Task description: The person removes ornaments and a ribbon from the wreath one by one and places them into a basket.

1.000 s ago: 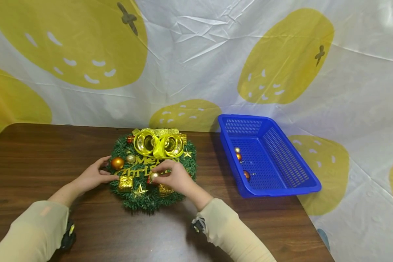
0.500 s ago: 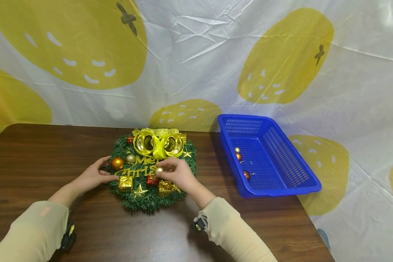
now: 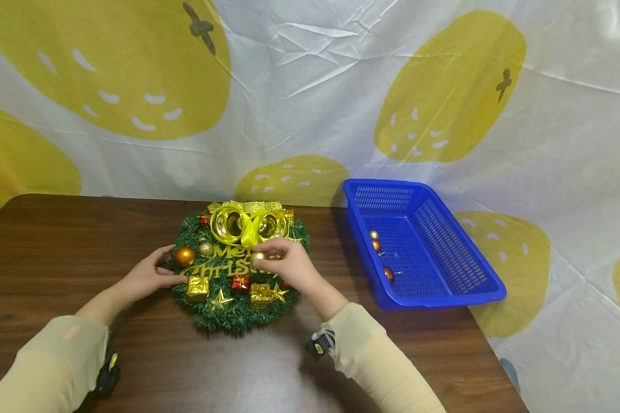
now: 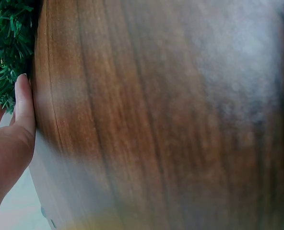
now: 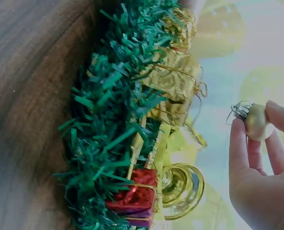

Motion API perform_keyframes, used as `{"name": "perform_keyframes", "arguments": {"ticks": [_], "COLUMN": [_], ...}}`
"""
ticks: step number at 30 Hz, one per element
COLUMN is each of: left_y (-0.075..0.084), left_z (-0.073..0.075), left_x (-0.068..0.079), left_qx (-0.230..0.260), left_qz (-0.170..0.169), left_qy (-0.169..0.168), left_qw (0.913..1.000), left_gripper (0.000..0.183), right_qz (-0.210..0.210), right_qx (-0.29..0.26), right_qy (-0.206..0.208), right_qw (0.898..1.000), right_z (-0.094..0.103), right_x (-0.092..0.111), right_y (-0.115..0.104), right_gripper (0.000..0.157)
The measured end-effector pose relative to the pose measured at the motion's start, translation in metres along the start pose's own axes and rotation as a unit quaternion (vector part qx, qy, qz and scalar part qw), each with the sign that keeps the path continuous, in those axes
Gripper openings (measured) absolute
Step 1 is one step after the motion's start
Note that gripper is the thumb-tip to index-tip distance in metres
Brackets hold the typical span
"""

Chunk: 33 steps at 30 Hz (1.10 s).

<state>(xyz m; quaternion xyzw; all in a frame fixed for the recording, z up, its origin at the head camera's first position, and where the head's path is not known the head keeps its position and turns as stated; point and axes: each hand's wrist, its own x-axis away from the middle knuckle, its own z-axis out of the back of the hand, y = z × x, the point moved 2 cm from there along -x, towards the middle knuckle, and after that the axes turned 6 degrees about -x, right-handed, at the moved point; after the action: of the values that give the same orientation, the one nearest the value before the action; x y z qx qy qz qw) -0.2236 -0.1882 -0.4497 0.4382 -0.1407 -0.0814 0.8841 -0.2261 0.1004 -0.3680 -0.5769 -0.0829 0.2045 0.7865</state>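
A green Christmas wreath point(image 3: 235, 318) lies on the table, bearing gold bells point(image 3: 229, 225), gold "Merry Christmas" lettering, stars and small wrapped gift boxes. Over its middle, by the lettering, my right hand point(image 3: 295, 267) pinches a small gold bauble point(image 5: 258, 123) between thumb and fingertips. The bauble's silver cap and wire loop show in the right wrist view. At the wreath's left edge my left hand point(image 3: 147, 274) touches the greenery with thumb and fingers spread, near an orange bauble point(image 3: 185, 256) and a gold gift box point(image 3: 198, 288). Another gold bauble point(image 3: 205, 249) sits beside the orange one.
A blue plastic basket point(image 3: 444, 302) stands right of the wreath. Several small baubles point(image 3: 388, 275) lie along its left side. Behind the brown wooden table point(image 3: 82, 229) hangs a white cloth point(image 3: 310, 103) with yellow fruit shapes.
My right hand has moved up and right over the wreath with the gold bauble, uncovering the red gift box and a lower star. My left hand has stayed in place.
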Motion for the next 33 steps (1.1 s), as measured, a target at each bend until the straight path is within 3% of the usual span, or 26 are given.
{"name": "perform_keyframes", "arguments": {"ticks": [9,27,33], "left_y": [0.000,0.001,0.004], "left_z": [0.000,0.000,0.001], "left_x": [-0.001,0.001,0.002], "left_qx": [0.006,0.002,0.000], "left_qz": [-0.001,-0.003,-0.003], "left_qy": [0.001,0.000,-0.001], "left_qw": [1.0000,1.0000,1.0000], "left_gripper": [0.094,0.093,0.093], "right_qz": [-0.038,-0.049,-0.052], "right_qx": [-0.003,-0.016,0.011], "right_qy": [0.016,0.031,0.053], "right_qw": [0.999,0.998,0.997], "right_z": [0.011,0.034,0.049], "right_x": [-0.002,-0.004,-0.003], "right_y": [-0.005,-0.017,-0.024], "right_gripper": [0.033,0.036,0.036]}}
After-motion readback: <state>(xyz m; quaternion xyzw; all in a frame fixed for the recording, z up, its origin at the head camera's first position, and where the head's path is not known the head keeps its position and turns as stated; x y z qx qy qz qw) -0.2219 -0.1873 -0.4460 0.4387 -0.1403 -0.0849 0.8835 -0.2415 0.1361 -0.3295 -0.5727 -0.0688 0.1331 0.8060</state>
